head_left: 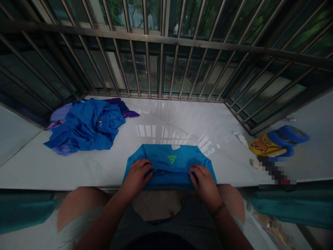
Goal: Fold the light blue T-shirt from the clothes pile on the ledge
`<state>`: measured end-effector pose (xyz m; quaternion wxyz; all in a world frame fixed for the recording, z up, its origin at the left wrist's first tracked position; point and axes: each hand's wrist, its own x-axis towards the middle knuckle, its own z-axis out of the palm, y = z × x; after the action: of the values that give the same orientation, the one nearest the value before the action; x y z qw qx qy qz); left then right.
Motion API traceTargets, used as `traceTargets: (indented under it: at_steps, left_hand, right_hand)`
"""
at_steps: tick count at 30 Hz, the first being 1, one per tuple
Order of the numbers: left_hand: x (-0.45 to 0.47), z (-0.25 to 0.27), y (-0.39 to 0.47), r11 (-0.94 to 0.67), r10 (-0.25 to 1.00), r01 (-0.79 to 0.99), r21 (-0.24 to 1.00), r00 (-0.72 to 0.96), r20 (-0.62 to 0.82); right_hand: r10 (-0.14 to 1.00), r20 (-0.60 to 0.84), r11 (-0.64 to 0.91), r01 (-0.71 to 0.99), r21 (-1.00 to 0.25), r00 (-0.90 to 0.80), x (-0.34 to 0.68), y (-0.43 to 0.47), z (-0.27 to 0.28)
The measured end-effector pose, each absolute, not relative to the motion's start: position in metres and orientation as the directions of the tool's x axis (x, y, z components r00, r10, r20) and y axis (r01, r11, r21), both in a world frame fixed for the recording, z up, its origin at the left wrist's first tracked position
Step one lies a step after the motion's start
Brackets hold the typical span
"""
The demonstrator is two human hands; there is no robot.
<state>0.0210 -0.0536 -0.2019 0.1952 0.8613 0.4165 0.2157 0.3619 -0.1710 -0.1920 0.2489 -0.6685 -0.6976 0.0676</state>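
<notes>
At the near edge of the white ledge (pixel 78 166), both hands press on a blue shirt (pixel 170 163) spread flat in front of the person. The left hand (pixel 136 177) pinches a raised fold of the cloth on one side, fingers curled closed around it; the right hand (pixel 205 184), a band at its wrist, grips the same fold on the other side. The fold runs straight between them, seemingly held taut so the soft, thin fabric stays even. A small green logo and the neck notch show on the shirt's far half, and the sleeves angle inward, giving a trapezoid outline.

Further off to the left lies a rumpled pile of clothes (pixel 88 126), deep blue with purple beneath, loose and creased. To the right sits a blue and yellow toy-like container (pixel 278 142) on its side, with small white scraps (pixel 240 137) nearby. The ledge is glossy stone or tile, mirroring the metal window bars (pixel 161 52) behind it.
</notes>
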Motion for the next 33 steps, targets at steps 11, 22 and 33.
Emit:
traceTargets:
  at_steps: [11, 22, 33]
  left_hand:
    - [0.018, -0.213, -0.052, -0.63, 0.762, 0.602, 0.491, 0.6, 0.243]
    - [0.012, -0.217, -0.057, -0.699, 0.707, 0.549, 0.459, 0.626, 0.329]
    - [0.007, -0.206, -0.058, -0.772, 0.628, 0.514, 0.374, 0.709, 0.321]
  right_hand:
    - [0.964, 0.173, 0.22, 0.971, -0.095, -0.202, 0.376, -0.162, -0.191]
    - [0.935, 0.161, 0.336, 0.935, -0.113, -0.316, 0.391, -0.172, -0.182]
    - [0.955, 0.159, 0.282, 0.938, -0.204, -0.252, 0.379, -0.176, -0.177]
